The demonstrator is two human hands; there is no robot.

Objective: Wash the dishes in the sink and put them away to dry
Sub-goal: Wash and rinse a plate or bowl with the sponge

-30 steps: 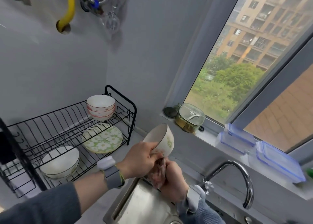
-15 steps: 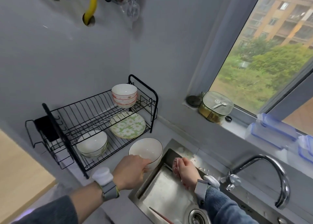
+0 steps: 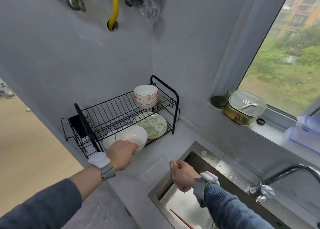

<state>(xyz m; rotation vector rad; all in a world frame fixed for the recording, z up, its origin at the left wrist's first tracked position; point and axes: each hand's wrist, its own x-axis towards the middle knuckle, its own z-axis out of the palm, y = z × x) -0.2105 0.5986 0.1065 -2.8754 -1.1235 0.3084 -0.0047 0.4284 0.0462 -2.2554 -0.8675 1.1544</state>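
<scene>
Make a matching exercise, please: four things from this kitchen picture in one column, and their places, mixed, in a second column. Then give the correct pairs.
Things:
1. white bowl
2. stacked bowls with red pattern
3. green flowered plate
4. lidded glass container

Places:
A. on the windowsill
B. on the upper tier of the dish rack
C. held by the left hand at the front of the rack's lower tier
D. lying on the lower tier, right part

Pairs: 1-C, 2-B, 3-D, 4-A
</scene>
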